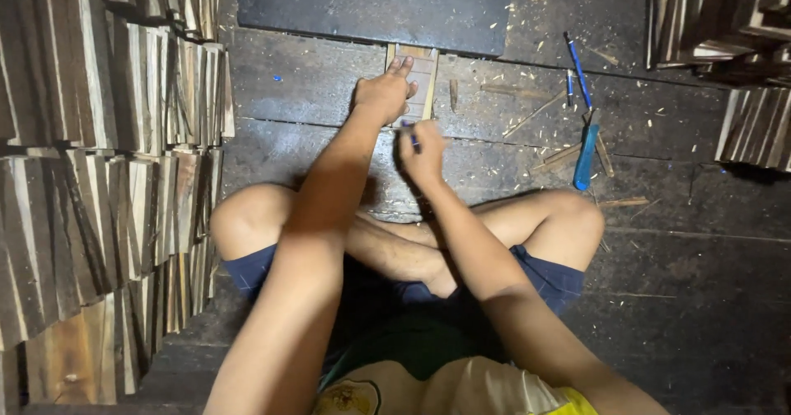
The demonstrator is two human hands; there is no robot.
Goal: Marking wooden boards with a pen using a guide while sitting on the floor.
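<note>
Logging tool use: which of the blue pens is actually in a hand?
The short one in the right hand, over the small wooden board. The other two pens lie loose on the floor, right.

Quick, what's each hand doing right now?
Left hand: open, pressing flat on the wood piece.
Right hand: closed around a blue pen.

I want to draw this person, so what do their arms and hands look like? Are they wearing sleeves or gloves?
Both arms are bare all the way up, with no sleeves in view. The left hand and right hand are bare too: no gloves, rings, watch or bracelets show. Further down you can see dark blue shorts and a pale shirt with yellow trim.
</note>
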